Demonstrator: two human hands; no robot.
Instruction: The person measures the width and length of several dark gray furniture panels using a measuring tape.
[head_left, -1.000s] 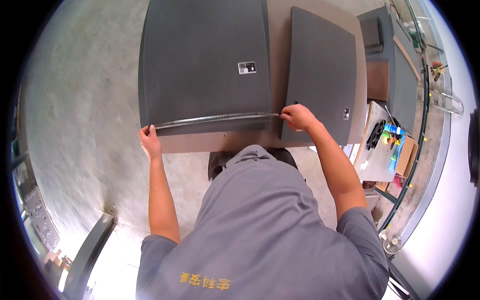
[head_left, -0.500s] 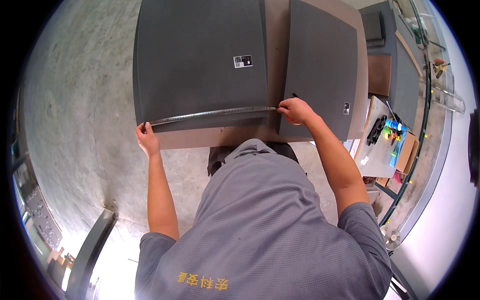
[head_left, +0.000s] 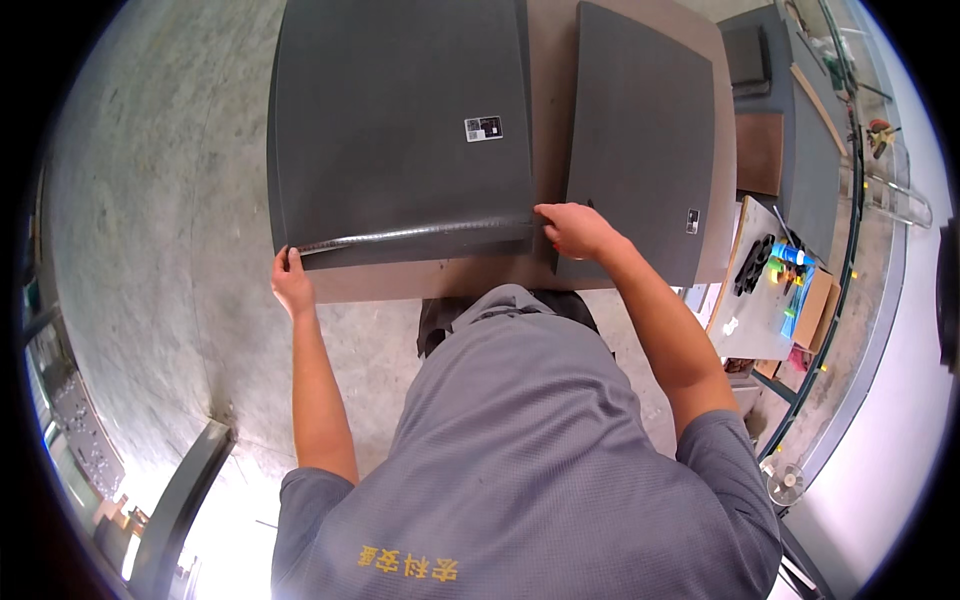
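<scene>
From my end, I have the left hand (head_left: pixel 293 284) pinched shut on the left end of the metal strip (head_left: pixel 410 233), which lies across the large grey panel (head_left: pixel 400 120) just inside its near edge. The right hand (head_left: pixel 580 230) is curled by the panel's right edge, near the strip's other end; I can't tell whether it grips anything. Brown tabletop (head_left: pixel 552 110) shows between that edge and the second panel (head_left: pixel 645 140); concrete floor (head_left: pixel 160 200) spreads out left. Far right, a cardboard box (head_left: pixel 822 312) has contents I can't make out.
</scene>
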